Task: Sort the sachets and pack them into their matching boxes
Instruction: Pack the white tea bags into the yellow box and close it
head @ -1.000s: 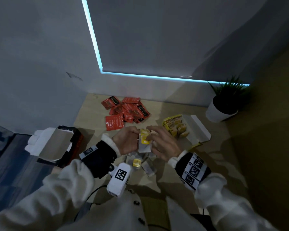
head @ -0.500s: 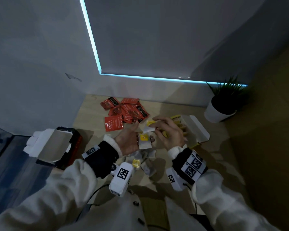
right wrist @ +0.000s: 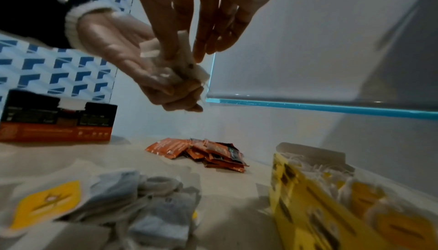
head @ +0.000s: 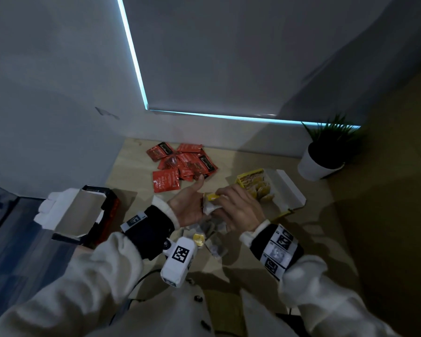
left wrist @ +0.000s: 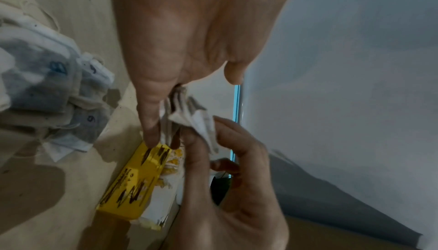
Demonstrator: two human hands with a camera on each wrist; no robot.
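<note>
My left hand (head: 188, 207) lies palm up over the table and holds a small stack of white tea bags (head: 210, 203) with yellow tags, its fingers curled under them (right wrist: 166, 93). My right hand (head: 237, 209) meets it from the right and pinches the same stack (left wrist: 189, 117) between thumb and fingers. Just beyond the hands lies the open yellow box (head: 253, 182) with several tea bags inside. A pile of red sachets (head: 182, 164) sits near the wall. The open red and black box (head: 83, 212) stands at the left.
Several loose tea bags (head: 212, 239) lie on the table under my hands, also in the right wrist view (right wrist: 118, 207). A white plant pot (head: 319, 164) stands at the back right. The wall runs close behind the red sachets.
Half a second ago my right hand was out over the yellow box; it has come back to the stack. My left hand has turned palm up with the thumb out.
</note>
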